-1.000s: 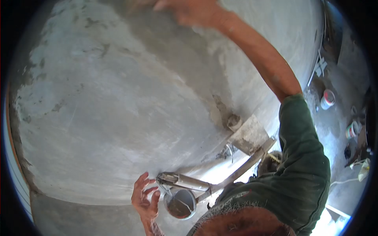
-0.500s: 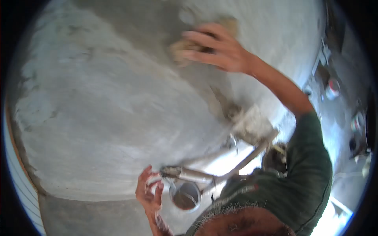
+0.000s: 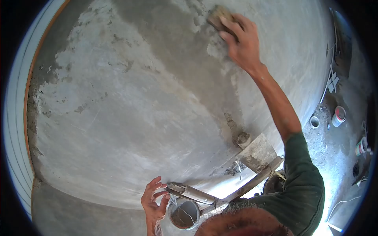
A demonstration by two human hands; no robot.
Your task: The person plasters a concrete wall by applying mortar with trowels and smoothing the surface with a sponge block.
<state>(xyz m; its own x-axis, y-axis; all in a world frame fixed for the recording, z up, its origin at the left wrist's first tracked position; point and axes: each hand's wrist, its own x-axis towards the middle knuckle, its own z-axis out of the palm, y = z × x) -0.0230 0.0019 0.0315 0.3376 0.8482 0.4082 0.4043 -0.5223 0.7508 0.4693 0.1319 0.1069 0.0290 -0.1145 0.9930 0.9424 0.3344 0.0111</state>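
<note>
My right hand (image 3: 243, 39) grips the sponge (image 3: 217, 17) at its fingertips, against the wall (image 3: 118, 102); I'm wiping, I'd judge, and the next stroke wants even pressure. My left hand (image 3: 154, 203) (fingers loosely spread) is beside the bucket (image 3: 173, 216).

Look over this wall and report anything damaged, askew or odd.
The wall looks damaged in places: a rough, crumbly-looking patch shows just above the round stub, and small dark pits mark its upper left. Both look odd because they break up the smoother surface around them.
</note>
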